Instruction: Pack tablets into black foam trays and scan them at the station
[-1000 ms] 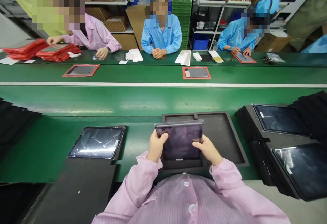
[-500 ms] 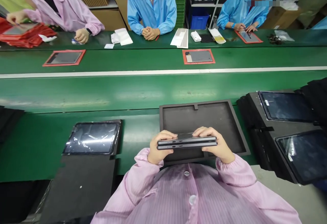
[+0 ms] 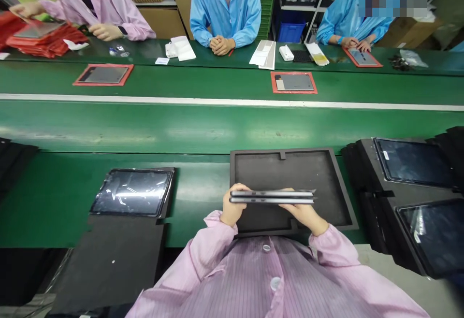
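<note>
Two tablets (image 3: 271, 197), seen edge-on and lying one over the other, are held level in front of my chest. My left hand (image 3: 234, 205) grips their left end, fingers bent over the top. From below and behind, my right hand (image 3: 302, 214) supports the right part, its thumb under the lower tablet and most fingers hidden. Beneath the tablets lies a black foam tray (image 3: 290, 168) with a raised rim and a shallow recess. To the left, another tablet (image 3: 134, 192) with a shiny wrapped screen rests on black foam (image 3: 112, 255).
At right, stacked black foam trays (image 3: 380, 173) carry two tablets (image 3: 415, 161). A green conveyor (image 3: 181, 124) with a white strip runs across, bearing screen panels on red sheets (image 3: 105, 74). Three co-workers sit opposite, and red packets (image 3: 47, 40) are piled at far left.
Both tablets have turned more squarely edge-on and shifted slightly right. My right fingers no longer lie over the top as before. The view has swung a little left.
</note>
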### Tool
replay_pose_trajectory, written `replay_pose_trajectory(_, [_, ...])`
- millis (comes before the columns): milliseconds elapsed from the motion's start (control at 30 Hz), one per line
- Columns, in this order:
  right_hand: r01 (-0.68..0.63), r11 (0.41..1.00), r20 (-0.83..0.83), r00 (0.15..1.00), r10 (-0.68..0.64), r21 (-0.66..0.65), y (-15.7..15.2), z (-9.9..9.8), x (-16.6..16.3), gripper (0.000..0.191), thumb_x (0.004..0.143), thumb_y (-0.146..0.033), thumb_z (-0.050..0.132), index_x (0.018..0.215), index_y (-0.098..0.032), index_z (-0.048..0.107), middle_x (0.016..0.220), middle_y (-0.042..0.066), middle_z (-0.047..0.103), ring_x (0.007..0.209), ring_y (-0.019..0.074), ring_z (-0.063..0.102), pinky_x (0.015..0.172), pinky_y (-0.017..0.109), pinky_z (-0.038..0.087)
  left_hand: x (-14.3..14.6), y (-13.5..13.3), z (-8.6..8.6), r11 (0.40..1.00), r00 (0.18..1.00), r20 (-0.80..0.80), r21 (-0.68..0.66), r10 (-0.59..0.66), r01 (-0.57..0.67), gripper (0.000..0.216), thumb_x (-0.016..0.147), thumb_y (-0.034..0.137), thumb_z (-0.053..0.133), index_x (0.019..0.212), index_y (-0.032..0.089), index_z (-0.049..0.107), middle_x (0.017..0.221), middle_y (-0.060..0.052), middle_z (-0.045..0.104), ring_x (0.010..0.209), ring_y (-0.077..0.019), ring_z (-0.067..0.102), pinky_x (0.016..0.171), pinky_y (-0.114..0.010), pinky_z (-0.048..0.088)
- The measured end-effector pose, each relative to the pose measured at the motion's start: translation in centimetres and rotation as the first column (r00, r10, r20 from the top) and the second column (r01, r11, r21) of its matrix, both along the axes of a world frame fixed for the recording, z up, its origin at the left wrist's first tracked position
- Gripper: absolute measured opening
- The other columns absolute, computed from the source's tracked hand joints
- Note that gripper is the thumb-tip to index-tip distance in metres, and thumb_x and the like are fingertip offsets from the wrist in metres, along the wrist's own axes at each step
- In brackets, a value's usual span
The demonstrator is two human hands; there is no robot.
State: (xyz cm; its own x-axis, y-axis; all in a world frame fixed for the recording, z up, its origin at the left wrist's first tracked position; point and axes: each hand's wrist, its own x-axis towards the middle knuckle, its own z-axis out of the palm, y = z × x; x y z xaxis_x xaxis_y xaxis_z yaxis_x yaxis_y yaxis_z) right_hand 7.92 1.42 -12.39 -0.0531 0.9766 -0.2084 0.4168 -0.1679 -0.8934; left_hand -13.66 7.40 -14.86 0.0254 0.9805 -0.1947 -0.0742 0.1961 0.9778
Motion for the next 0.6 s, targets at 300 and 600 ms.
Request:
replay_pose_trajectory(300, [0.104, 0.994, 0.551, 0.831, -0.077, -0.018, 0.2, 5.6, -4.3, 0.062, 0.076, -0.042, 0.051, 0.13, -0.011, 0.046, 0.069, 0.008, 0.068, 0.061, 0.0308, 0.066, 0.06, 0.038, 0.048, 7.5, 2.6, -0.7, 0.975, 0.994, -0.068, -0.199, 0.083, -0.095, 0.04, 0.08, 0.036, 0.058, 0.113, 0.014, 0.06, 0.133, -0.014, 0.055, 0.13, -0.0252, 0.044, 0.109, -0.037, 0.031])
replay_pose_trajectory(600, [0.303, 0.94, 0.056, 0.947, -0.315, 0.153, 5.1, 2.9, -5.1, 0.03, 0.076, -0.045, 0.046, 0.089, -0.02, 0.055, 0.086, 0.008, 0.065, 0.072, 0.0201, 0.061, 0.069, 0.033, 0.049, 6.7, 5.3, 2.4, 0.99, 0.996, 0.031, 0.115, -0.086, 0.082, 0.045, 0.071, 0.016, 0.054, 0.116, 0.019, 0.062, 0.132, -0.007, 0.055, 0.115, -0.0219, 0.054, 0.096, -0.031, 0.044])
